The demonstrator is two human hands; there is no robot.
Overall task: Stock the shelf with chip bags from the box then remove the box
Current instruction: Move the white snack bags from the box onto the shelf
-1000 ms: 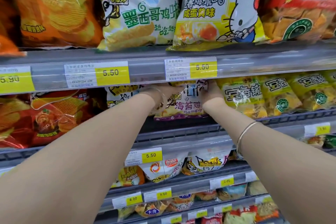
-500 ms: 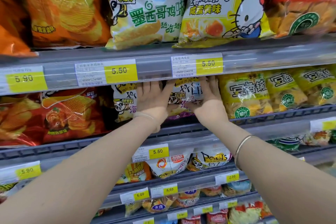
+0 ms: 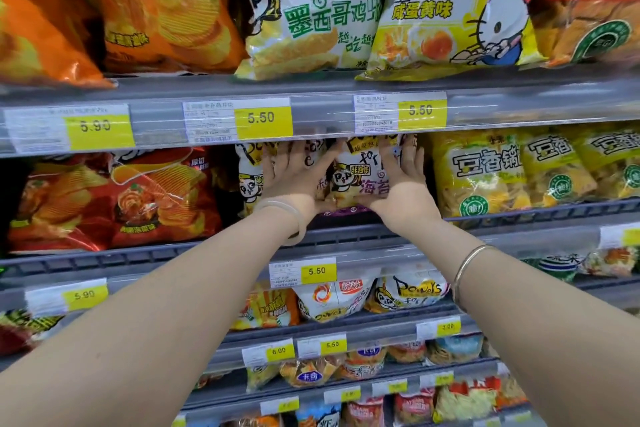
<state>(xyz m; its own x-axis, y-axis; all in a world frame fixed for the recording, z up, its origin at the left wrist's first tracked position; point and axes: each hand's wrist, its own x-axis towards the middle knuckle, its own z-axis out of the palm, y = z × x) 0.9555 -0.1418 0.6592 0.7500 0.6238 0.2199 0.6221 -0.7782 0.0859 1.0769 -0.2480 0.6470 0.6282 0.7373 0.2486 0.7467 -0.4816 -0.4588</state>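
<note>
Left hand (image 3: 298,173) flat, fingers straight, on white chip bag (image 3: 358,173), right hand (image 3: 401,180) likewise

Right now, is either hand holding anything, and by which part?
Nothing is gripped. The left hand and right hand press flat on the fronts of white chip bags.

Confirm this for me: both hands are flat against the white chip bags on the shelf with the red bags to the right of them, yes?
Not quite. In the head view the left hand and right hand do press the white chip bags, but the red bags sit to their left; yellow bags are on the right.
</note>
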